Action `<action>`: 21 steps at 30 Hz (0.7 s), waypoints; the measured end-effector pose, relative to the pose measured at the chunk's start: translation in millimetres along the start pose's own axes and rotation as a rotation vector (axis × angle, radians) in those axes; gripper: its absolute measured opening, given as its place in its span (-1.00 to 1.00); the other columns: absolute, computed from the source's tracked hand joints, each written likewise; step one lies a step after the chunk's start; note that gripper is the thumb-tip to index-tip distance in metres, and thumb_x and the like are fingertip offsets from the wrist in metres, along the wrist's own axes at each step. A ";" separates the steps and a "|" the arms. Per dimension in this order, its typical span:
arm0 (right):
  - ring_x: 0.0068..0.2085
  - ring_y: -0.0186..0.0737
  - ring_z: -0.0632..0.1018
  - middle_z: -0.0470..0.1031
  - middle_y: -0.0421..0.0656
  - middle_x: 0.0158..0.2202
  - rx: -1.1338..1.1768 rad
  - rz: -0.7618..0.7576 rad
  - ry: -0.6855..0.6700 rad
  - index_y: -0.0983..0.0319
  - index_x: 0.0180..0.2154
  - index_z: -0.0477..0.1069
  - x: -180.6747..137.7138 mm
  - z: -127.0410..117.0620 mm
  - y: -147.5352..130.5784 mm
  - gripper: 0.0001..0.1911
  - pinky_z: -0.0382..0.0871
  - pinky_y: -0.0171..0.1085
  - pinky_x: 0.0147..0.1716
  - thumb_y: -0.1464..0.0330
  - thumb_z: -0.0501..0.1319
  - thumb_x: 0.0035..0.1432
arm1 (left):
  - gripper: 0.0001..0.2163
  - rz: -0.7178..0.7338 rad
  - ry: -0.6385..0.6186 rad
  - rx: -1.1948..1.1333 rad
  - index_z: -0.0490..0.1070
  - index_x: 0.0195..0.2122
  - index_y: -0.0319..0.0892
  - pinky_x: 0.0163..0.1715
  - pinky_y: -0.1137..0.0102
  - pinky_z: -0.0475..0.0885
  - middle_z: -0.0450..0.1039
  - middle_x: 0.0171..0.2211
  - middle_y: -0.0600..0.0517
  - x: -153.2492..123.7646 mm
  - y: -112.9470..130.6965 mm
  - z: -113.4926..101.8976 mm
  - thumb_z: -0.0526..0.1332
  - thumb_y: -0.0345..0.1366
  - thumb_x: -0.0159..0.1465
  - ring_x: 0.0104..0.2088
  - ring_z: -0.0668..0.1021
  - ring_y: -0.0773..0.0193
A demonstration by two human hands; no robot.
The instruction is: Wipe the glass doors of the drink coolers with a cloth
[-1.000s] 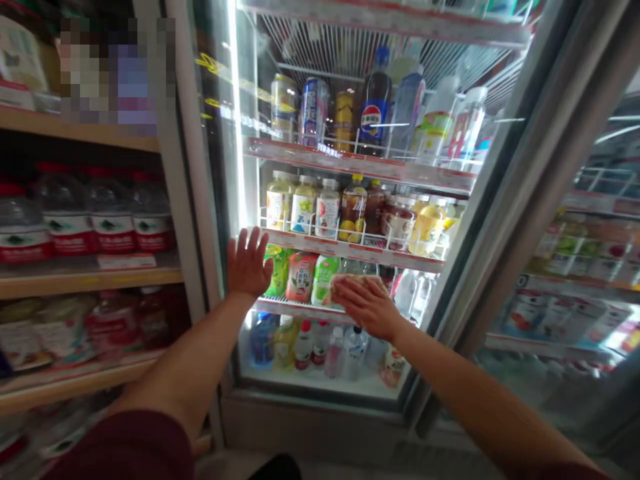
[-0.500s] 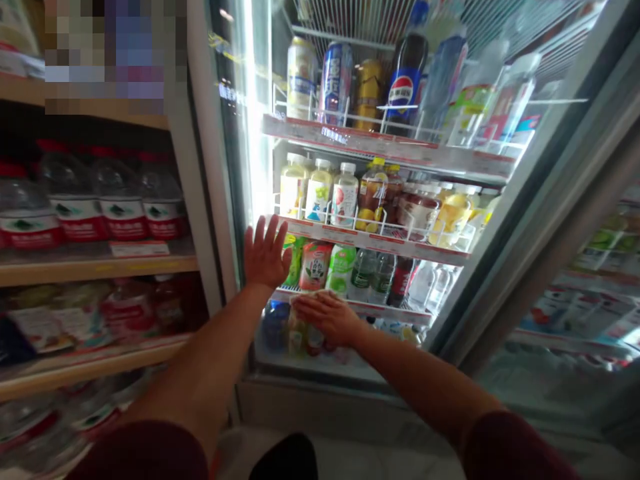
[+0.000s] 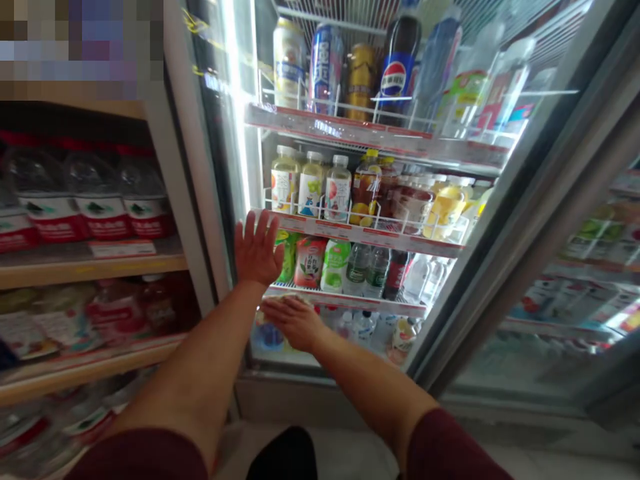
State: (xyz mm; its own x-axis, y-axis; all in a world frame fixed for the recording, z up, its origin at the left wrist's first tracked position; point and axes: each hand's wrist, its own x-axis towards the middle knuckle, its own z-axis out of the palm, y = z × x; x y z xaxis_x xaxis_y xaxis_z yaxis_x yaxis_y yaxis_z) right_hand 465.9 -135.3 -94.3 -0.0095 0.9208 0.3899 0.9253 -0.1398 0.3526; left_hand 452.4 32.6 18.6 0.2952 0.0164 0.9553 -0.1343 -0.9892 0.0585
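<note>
My left hand (image 3: pixel 257 250) lies flat against the glass door of a lit drinks cooler, near the door's left edge, with its fingers spread. Lower and to its right, my right hand (image 3: pixel 297 321) presses flat on the same glass door (image 3: pixel 330 370), fingers together and pointing left. A thin pale rim of what looks like a cloth (image 3: pixel 289 297) shows above the fingers; the rest is hidden under the palm. Behind the glass near my hands are a red drink carton (image 3: pixel 309 262), a green-and-white bottle (image 3: pixel 335 267) and clear bottles (image 3: pixel 367 325).
Upper cooler shelves hold cans, a cola bottle (image 3: pixel 397 73) and several juice bottles (image 3: pixel 337 189). On the left, wooden shelves (image 3: pixel 100 270) carry large red-capped water bottles (image 3: pixel 95 193). A metal door frame (image 3: pixel 505 247) slants along the right, with another cooler beyond it.
My right hand has slid left across the glass with the cloth, closer to my left hand. My left hand stays pressed in place while the view shifts slightly.
</note>
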 end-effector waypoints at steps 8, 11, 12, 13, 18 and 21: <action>0.42 -0.37 0.15 0.14 -0.18 0.42 -0.023 -0.023 -0.074 0.17 0.37 0.15 -107.1 -27.6 30.9 -0.39 -0.01 -0.23 0.39 0.45 0.05 0.31 | -0.40 -0.029 -0.040 -0.008 0.09 0.40 -0.18 0.44 -0.01 -0.33 -0.02 0.45 -0.04 1.9 1.7 -1.0 -0.12 0.03 0.43 0.48 -0.15 0.04; 0.41 -0.37 0.18 0.20 -0.19 0.39 -0.085 -0.014 -0.039 0.15 0.37 0.15 -144.5 -44.3 47.4 -0.39 -0.02 -0.23 0.39 0.47 0.03 0.32 | -0.40 -0.037 -0.043 -0.016 0.07 0.41 -0.15 0.44 -0.02 -0.33 -0.01 0.45 -0.05 2.2 1.0 -0.9 -0.09 0.01 0.41 0.48 -0.17 0.03; 0.42 -0.33 0.17 0.20 -0.19 0.39 -0.127 0.060 0.004 0.12 0.38 0.11 -153.0 -51.1 51.6 -0.37 -0.05 -0.19 0.40 0.47 0.03 0.32 | -0.40 -0.037 -0.045 -0.018 0.07 0.41 -0.15 0.44 -0.03 -0.33 -0.01 0.45 -0.06 2.3 0.9 -0.9 -0.07 0.00 0.41 0.48 -0.17 0.04; 0.42 -0.28 0.17 0.20 -0.18 0.39 -0.173 0.158 0.054 0.10 0.40 0.08 -160.2 -57.3 54.5 -0.36 -0.09 -0.13 0.41 0.47 0.03 0.33 | -0.40 -0.035 -0.047 -0.019 0.06 0.42 -0.15 0.44 -0.03 -0.33 -0.02 0.45 -0.06 2.4 1.0 -1.0 -0.06 -0.01 0.41 0.48 -0.17 0.04; 0.41 -0.30 0.20 0.27 -0.20 0.36 -0.199 0.175 0.040 0.09 0.37 0.14 -192.4 -66.9 53.4 -0.38 -0.06 -0.16 0.40 0.47 0.04 0.33 | -0.40 -0.042 -0.042 -0.031 0.01 0.43 -0.07 0.44 -0.02 -0.34 -0.05 0.46 -0.03 2.6 2.0 -0.9 -0.01 -0.08 0.39 0.48 -0.16 0.06; 0.39 -0.42 0.20 0.28 -0.28 0.35 -0.161 0.011 -0.018 0.08 0.34 0.20 -208.8 -65.6 56.8 -0.42 -0.03 -0.26 0.38 0.48 0.03 0.33 | -0.38 -0.035 -0.038 -0.045 -0.03 0.44 -0.02 0.44 -0.02 -0.35 -0.07 0.46 -0.01 2.4 1.1 -0.5 0.02 -0.11 0.37 0.48 -0.17 0.05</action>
State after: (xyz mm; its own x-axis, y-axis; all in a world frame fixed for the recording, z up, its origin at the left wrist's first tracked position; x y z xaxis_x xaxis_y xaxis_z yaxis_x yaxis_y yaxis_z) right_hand 495.6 -359.4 -99.9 0.0089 0.9251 0.3795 0.8526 -0.2053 0.4806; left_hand 452.5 31.6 21.1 0.3364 0.0449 0.9406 -0.1654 -0.9805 0.1060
